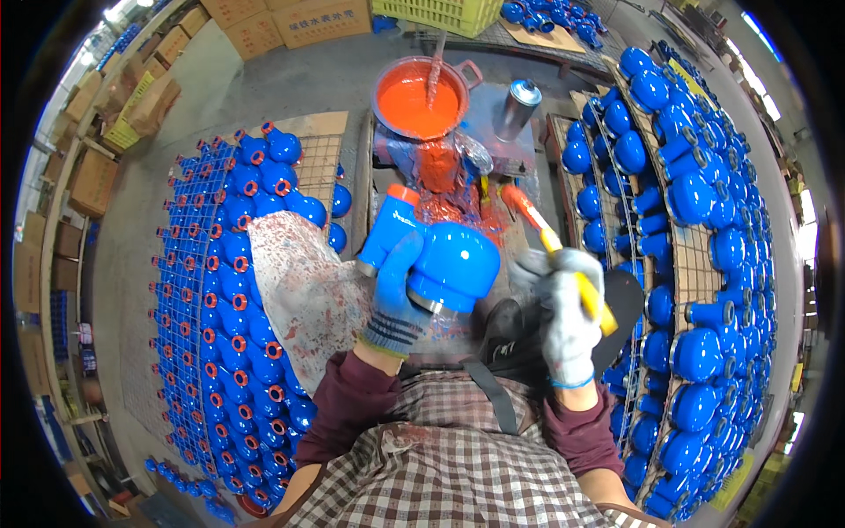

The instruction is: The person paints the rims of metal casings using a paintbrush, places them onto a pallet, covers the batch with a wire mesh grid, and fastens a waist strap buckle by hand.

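Observation:
My left hand (396, 295), in a blue glove with a striped cuff, grips a glossy blue metal housing (458, 260). Its rounded body faces up, and the pipe end pointing away carries orange paint. In a whitish, stained glove, my right hand (568, 304) is closed around the yellow handle of a paintbrush (552, 240). The brush's orange-coated head tilts away from me, to the right of the housing and apart from it. Beyond both hands stands a pan (376, 107) of orange paint, with a paint-covered stick upright in it.
A silver spray can (518, 113) stands right of the pan. Blue housings with orange ends (238, 326) crowd a rack at left; plain blue ones (695, 356) fill racks at right. Paint-spattered cloth (308, 282) lies beside my left arm. Cartons (317, 22) and a yellow crate (431, 16) stand ahead.

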`<state>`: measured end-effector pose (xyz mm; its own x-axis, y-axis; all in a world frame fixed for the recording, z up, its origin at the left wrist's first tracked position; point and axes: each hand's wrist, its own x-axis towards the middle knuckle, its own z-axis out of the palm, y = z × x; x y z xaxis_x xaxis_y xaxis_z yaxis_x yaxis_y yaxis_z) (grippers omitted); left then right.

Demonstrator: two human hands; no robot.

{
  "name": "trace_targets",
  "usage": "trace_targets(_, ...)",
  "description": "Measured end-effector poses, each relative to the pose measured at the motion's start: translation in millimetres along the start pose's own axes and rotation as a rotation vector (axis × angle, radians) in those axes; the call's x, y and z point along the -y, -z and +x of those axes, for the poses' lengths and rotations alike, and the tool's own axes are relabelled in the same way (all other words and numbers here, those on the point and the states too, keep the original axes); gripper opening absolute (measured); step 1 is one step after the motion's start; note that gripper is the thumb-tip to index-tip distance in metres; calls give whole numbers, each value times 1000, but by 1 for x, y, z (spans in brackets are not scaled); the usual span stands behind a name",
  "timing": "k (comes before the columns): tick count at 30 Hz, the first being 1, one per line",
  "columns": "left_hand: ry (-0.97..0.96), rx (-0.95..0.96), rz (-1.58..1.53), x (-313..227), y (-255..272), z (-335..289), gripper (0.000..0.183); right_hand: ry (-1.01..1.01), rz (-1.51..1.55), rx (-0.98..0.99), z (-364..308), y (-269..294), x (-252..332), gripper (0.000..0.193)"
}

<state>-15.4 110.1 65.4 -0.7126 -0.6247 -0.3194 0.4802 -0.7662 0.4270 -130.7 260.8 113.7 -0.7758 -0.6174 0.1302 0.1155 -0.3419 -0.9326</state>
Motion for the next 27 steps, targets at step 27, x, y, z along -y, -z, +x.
trace_targets(27,117,230,-105,-62,2,75,71,-135,-70,151,79,-53,-33,17)
